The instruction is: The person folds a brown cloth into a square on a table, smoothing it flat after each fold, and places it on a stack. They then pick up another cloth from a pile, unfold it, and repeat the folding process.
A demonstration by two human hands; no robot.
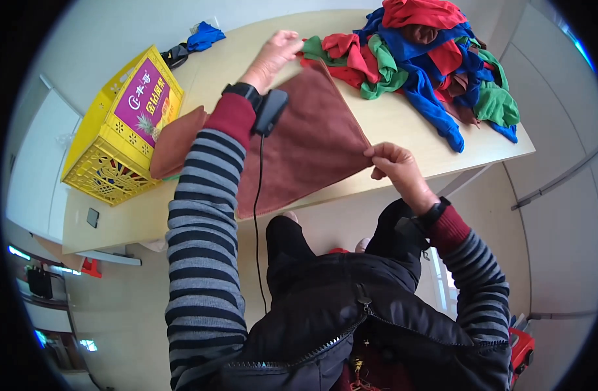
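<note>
A reddish-brown cloth (305, 140) lies spread at the table's front edge, part of it hanging over. My right hand (403, 173) pinches its right corner between thumb and fingertips. My left hand (273, 58) reaches over the far side of this cloth, fingers loosely bent and apart, with nothing visible in them. Its fingertips are near a green cloth (325, 52) at the edge of the pile. My left sleeve covers part of the brown cloth's left side. Beside that sleeve a folded brown cloth stack (178, 143) rests against the yellow crate (123, 169).
A tall heap of red, blue, green and brown cloths (436, 65) covers the table's far right. At the back left lie a blue cloth (206, 37) and a dark item (176, 57). A small dark flat object (93, 217) lies front left. A black cable (256, 228) hangs from my left wrist device.
</note>
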